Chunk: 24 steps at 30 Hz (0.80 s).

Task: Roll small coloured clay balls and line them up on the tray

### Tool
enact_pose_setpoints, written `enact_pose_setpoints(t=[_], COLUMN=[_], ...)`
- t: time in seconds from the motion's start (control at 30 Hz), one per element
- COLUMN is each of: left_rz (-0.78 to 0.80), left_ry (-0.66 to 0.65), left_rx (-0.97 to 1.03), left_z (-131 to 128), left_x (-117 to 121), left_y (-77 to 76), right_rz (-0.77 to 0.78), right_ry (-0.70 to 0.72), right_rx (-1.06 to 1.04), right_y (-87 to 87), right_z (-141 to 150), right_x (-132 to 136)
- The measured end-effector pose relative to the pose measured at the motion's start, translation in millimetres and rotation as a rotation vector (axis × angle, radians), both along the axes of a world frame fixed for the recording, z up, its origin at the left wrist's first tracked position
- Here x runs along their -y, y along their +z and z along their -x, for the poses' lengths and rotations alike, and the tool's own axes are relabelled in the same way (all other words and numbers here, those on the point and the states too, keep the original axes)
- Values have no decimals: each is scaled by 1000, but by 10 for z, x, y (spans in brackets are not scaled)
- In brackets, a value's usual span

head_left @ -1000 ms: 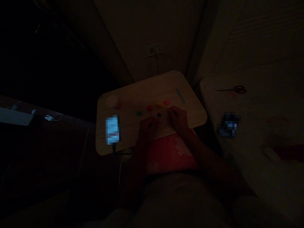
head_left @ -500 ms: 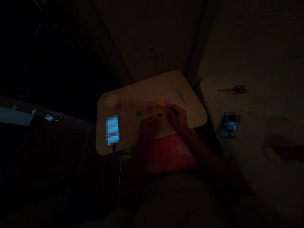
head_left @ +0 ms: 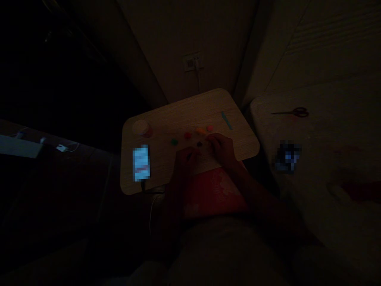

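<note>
In the dim head view, my left hand rests over the near edge of the small table, fingers curled together; what they hold, if anything, is too dark to make out. My right hand is to its right, its fingers bent into a pinch whose contents I cannot see. Just beyond them are small soft-looking lumps: a dark lump between the hands, an orange lump, a pink lump, a red lump and a green lump. A flat teal strip lies farther right.
A lidded tub and a lit, blurred phone with a cable occupy the left of the wooden table. Right of it, a pale bed-like surface bears scissors and a blurred dark object. Red patterned cloth lies below.
My right hand's fingertips have drawn slightly down, away from the orange lump. My left hand stays nearly in place, and the lumps look unmoved.
</note>
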<state>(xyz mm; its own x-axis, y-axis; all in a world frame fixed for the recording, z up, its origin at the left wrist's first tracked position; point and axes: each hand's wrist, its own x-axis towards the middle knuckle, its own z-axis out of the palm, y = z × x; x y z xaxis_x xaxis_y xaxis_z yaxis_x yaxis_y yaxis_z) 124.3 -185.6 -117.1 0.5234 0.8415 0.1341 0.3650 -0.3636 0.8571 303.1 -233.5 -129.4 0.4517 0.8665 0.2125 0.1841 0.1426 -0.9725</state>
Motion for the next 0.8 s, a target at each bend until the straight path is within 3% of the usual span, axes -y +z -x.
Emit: enact_pose_setpoints(t=[0.4, 0.8], left_rz=[-9, -13], left_ry=[-5, -10], left_rx=[5, 11], left_z=[4, 9], left_x=[-1, -2], left_y=[11, -4], right_rz=[16, -108], right_ry=[-153, -54], right_rx=[17, 122], right_y=[-15, -67], right_z=[15, -36], right_x=[-2, -28])
